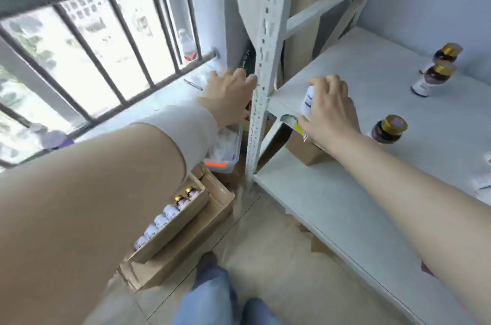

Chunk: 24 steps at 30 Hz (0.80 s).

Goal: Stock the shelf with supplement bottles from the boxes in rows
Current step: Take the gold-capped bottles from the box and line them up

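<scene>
Right hand (329, 109) gripping a white-labelled supplement bottle (307, 101) at the shelf's (345, 64) front corner in mid-frame, left hand (228, 96) reaching with fingers straight and loosely spread beside the perforated post (261, 72), gold-capped bottles (435, 77) standing at right, open box (170, 229) of bottles sitting on the floor at lower centre

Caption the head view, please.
Right hand holds a white bottle at the shelf edge; left hand beside the post.
</scene>
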Each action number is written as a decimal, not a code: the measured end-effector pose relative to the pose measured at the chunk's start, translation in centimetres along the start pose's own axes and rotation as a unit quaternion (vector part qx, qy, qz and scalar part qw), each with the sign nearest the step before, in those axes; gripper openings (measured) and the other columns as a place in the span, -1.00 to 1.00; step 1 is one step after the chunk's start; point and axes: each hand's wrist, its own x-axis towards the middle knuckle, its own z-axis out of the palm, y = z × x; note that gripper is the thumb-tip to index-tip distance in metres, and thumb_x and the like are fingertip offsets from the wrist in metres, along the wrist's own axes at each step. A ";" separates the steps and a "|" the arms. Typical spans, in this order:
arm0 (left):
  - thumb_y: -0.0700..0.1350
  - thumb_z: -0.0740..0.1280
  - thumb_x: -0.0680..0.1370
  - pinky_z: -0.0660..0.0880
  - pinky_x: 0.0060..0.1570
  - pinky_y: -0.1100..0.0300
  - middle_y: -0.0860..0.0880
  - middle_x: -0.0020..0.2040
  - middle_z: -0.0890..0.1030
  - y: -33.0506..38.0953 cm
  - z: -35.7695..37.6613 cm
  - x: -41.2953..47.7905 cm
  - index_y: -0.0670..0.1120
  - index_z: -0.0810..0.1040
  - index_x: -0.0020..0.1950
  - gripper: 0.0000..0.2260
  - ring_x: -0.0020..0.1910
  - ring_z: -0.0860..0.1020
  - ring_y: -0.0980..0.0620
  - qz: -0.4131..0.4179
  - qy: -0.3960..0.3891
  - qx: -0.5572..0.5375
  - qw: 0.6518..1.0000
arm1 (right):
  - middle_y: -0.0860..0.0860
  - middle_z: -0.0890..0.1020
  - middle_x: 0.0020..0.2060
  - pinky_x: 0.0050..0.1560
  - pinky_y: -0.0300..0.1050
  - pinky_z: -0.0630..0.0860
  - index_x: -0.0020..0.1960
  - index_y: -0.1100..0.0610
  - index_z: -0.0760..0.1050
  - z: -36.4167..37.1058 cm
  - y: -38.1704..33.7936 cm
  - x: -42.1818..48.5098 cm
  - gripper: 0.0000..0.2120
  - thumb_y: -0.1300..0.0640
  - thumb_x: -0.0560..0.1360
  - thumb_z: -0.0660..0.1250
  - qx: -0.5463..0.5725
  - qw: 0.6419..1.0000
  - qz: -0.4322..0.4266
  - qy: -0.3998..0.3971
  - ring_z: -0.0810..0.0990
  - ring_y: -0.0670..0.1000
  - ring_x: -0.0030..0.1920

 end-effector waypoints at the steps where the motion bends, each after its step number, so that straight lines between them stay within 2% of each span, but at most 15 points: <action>1: 0.02 0.33 0.51 0.35 0.22 -0.11 -0.17 0.29 0.40 -1.9 1.3 -1.5 -0.13 0.29 0.38 -0.49 0.30 0.37 -0.20 -0.024 -0.017 -0.013 0.999 | 0.19 0.30 0.29 0.14 0.08 0.37 0.34 0.20 0.24 1.3 -2.2 -0.2 -0.46 0.12 0.43 0.34 0.004 1.000 -0.021 -0.014 0.29 0.21 0.29; 4: -0.06 0.29 0.53 0.34 0.21 -0.08 -0.15 0.31 0.39 -8.0 6.4 -5.6 -0.11 0.29 0.37 -0.56 0.31 0.37 -0.17 -0.097 -0.060 -0.040 0.993 | 0.18 0.29 0.30 0.23 0.07 0.34 0.35 0.19 0.22 5.9 -8.6 -1.0 -0.40 0.07 0.42 0.39 0.018 0.995 -0.065 -0.078 0.28 0.21 0.32; 6: -0.04 0.27 0.54 0.33 0.21 -0.06 -0.14 0.34 0.37 -11.9 10.4 -8.2 -0.11 0.27 0.37 -0.57 0.33 0.35 -0.16 -0.137 -0.099 -0.062 0.984 | 0.18 0.29 0.31 0.27 0.02 0.33 0.37 0.18 0.22 9.7 -12.6 -1.5 -0.38 0.05 0.42 0.39 0.018 0.989 -0.087 -0.122 0.28 0.19 0.33; 11: 0.02 0.31 0.53 0.36 0.21 -0.08 -0.12 0.30 0.40 -18.3 22.3 -13.9 -0.09 0.29 0.35 -0.55 0.30 0.38 -0.16 -0.217 -0.195 -0.143 0.946 | 0.14 0.31 0.27 0.23 0.03 0.34 0.36 0.17 0.24 20.6 -20.9 -3.3 -0.39 0.02 0.41 0.40 0.004 0.962 -0.122 -0.243 0.31 0.19 0.29; 15: 0.04 0.30 0.53 0.38 0.15 -0.04 -0.11 0.27 0.41 -19.1 31.0 -16.5 -0.10 0.29 0.32 -0.56 0.26 0.40 -0.15 -0.273 -0.274 -0.212 0.897 | 0.12 0.34 0.25 0.22 0.02 0.37 0.34 0.15 0.26 28.7 -23.9 -4.9 -0.41 0.00 0.41 0.39 -0.008 0.943 -0.121 -0.311 0.34 0.15 0.26; 18: 0.06 0.28 0.53 0.37 0.20 -0.04 -0.10 0.28 0.41 -18.0 36.4 -16.9 -0.08 0.28 0.34 -0.56 0.28 0.39 -0.13 -0.296 -0.309 -0.270 0.863 | 0.10 0.32 0.26 0.22 0.00 0.39 0.34 0.15 0.23 33.6 -24.8 -5.5 -0.43 -0.02 0.44 0.36 -0.017 0.933 -0.101 -0.346 0.33 0.13 0.28; 21: 0.05 0.28 0.53 0.37 0.26 -0.03 -0.09 0.33 0.41 -17.4 41.4 -16.1 -0.08 0.27 0.39 -0.52 0.32 0.37 -0.12 -0.325 -0.312 -0.326 0.831 | 0.11 0.33 0.27 0.24 -0.04 0.36 0.34 0.16 0.23 38.2 -25.1 -5.0 -0.46 0.01 0.47 0.35 -0.017 0.932 -0.087 -0.352 0.31 0.12 0.30; 24: 0.04 0.31 0.53 0.37 0.20 0.04 -0.10 0.32 0.42 -17.4 46.6 -14.0 -0.09 0.29 0.38 -0.52 0.30 0.39 -0.11 -0.348 -0.304 -0.370 0.806 | 0.11 0.33 0.27 0.26 -0.06 0.34 0.35 0.15 0.23 43.5 -25.1 -4.1 -0.46 0.03 0.47 0.35 -0.017 0.931 -0.081 -0.356 0.31 0.11 0.30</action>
